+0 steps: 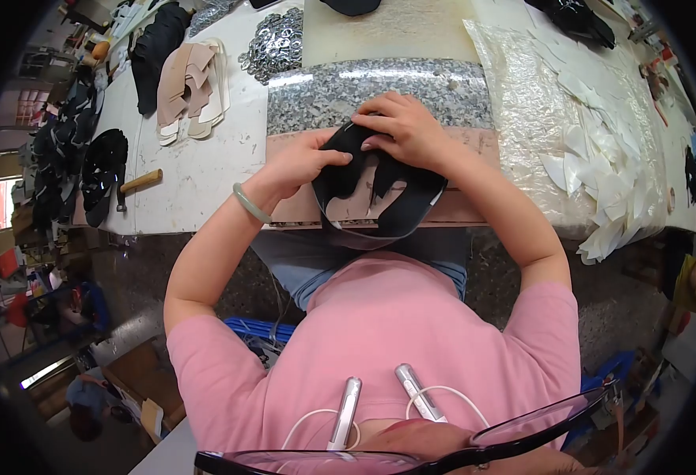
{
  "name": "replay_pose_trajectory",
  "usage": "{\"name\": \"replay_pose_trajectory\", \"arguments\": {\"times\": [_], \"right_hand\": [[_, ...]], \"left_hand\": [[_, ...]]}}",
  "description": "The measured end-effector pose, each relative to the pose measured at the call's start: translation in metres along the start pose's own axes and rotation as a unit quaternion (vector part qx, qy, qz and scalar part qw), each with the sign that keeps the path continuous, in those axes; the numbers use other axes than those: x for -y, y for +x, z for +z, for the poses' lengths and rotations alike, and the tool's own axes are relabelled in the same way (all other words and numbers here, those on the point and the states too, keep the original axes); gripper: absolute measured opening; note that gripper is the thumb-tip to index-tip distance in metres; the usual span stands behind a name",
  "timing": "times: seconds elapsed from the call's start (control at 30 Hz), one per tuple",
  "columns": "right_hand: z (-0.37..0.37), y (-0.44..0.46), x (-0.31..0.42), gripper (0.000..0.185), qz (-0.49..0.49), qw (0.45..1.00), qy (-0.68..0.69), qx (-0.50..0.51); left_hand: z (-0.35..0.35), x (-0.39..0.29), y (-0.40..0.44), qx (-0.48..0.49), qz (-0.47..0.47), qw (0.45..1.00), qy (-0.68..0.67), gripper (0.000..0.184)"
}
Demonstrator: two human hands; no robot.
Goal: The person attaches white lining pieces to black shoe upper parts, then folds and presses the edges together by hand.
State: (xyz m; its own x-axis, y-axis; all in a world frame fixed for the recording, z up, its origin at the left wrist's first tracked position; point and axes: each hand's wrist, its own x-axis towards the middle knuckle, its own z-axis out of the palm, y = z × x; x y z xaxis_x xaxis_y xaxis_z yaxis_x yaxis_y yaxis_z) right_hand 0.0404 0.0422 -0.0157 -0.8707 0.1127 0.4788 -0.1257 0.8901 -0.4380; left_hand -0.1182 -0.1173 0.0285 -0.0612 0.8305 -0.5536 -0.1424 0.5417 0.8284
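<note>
A black shoe upper (405, 207), curved with an open middle, is between my two hands at the table's front edge. My left hand (307, 162), with a pale green bangle at the wrist, grips its left rim, the thumb lying on top. My right hand (403, 131) is curled over the far edge of the upper, fingers bent and pressing on it. Parts of the fingers of both hands are hidden by the piece. Beneath it lies a pinkish board (474, 146), with a speckled granite slab (379, 91) directly behind.
At left are a wooden-handled hammer (142, 181), a black shoe piece (104, 170), stacked beige cut pieces (185, 83) and a heap of metal rings (275, 46). White cut pieces (593, 158) lie on clear plastic (522, 103) at right. A person (87, 404) is at lower left.
</note>
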Motion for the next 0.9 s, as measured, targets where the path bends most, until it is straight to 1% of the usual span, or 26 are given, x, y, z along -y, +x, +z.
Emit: {"name": "replay_pose_trajectory", "arguments": {"times": [0.07, 0.13, 0.17, 0.27, 0.37, 0.47, 0.5, 0.6, 0.63, 0.67, 0.73, 0.77, 0.83, 0.87, 0.9], "right_hand": [[0.001, -0.002, 0.003, 0.040, -0.016, 1.000, 0.004, -0.024], [0.002, -0.005, 0.007, 0.040, -0.028, 0.999, 0.000, -0.044], [0.003, -0.005, 0.008, 0.037, -0.025, 0.998, 0.007, -0.055], [0.004, -0.008, 0.006, 0.033, -0.026, 0.998, 0.027, -0.059], [0.002, -0.007, 0.001, 0.023, 0.028, 0.994, 0.103, -0.036], [0.000, 0.002, -0.001, 0.017, 0.087, 0.982, 0.167, 0.006], [0.000, 0.004, -0.002, 0.016, 0.069, 0.982, 0.173, 0.010], [-0.008, 0.000, 0.018, 0.017, -0.028, 0.999, 0.028, -0.024], [-0.014, -0.005, 0.028, 0.018, -0.093, 0.996, -0.007, 0.003], [-0.023, -0.010, 0.041, 0.012, -0.134, 0.991, -0.004, 0.021], [-0.033, -0.021, 0.060, 0.010, -0.203, 0.975, 0.016, 0.088], [-0.033, -0.025, 0.061, 0.011, -0.192, 0.978, 0.011, 0.079], [-0.037, -0.030, 0.060, 0.013, -0.171, 0.984, -0.005, 0.058], [-0.041, -0.029, 0.057, 0.015, -0.128, 0.990, -0.026, 0.043], [-0.038, -0.030, 0.051, 0.015, -0.096, 0.995, -0.019, 0.021]], "left_hand": [[0.005, -0.009, -0.004, 0.004, -0.016, 1.000, -0.015, 0.025], [0.007, -0.012, 0.000, -0.051, -0.051, 0.997, -0.031, 0.027], [0.008, -0.012, 0.002, -0.079, -0.069, 0.994, -0.040, 0.029], [0.008, -0.007, 0.008, -0.105, -0.072, 0.991, -0.041, 0.032], [0.016, -0.009, 0.005, -0.136, -0.055, 0.989, -0.026, 0.031], [0.022, 0.002, 0.011, -0.178, 0.053, 0.983, 0.006, 0.032], [0.022, 0.003, 0.012, -0.177, 0.038, 0.984, 0.006, 0.032], [0.013, 0.006, 0.020, -0.170, 0.006, 0.985, 0.001, 0.032], [0.007, 0.012, 0.026, -0.165, 0.002, 0.986, -0.004, 0.032], [0.003, 0.017, 0.029, -0.162, -0.004, 0.987, -0.009, 0.033], [0.011, 0.010, 0.024, -0.154, -0.006, 0.988, -0.002, 0.032], [0.014, 0.005, 0.022, -0.147, -0.007, 0.989, 0.003, 0.032], [0.012, -0.001, 0.019, -0.098, -0.015, 0.989, 0.107, 0.033], [0.011, -0.004, 0.016, -0.073, -0.019, 0.984, 0.160, 0.035], [0.012, -0.007, 0.012, -0.042, 0.038, 0.983, 0.174, 0.037]]}}
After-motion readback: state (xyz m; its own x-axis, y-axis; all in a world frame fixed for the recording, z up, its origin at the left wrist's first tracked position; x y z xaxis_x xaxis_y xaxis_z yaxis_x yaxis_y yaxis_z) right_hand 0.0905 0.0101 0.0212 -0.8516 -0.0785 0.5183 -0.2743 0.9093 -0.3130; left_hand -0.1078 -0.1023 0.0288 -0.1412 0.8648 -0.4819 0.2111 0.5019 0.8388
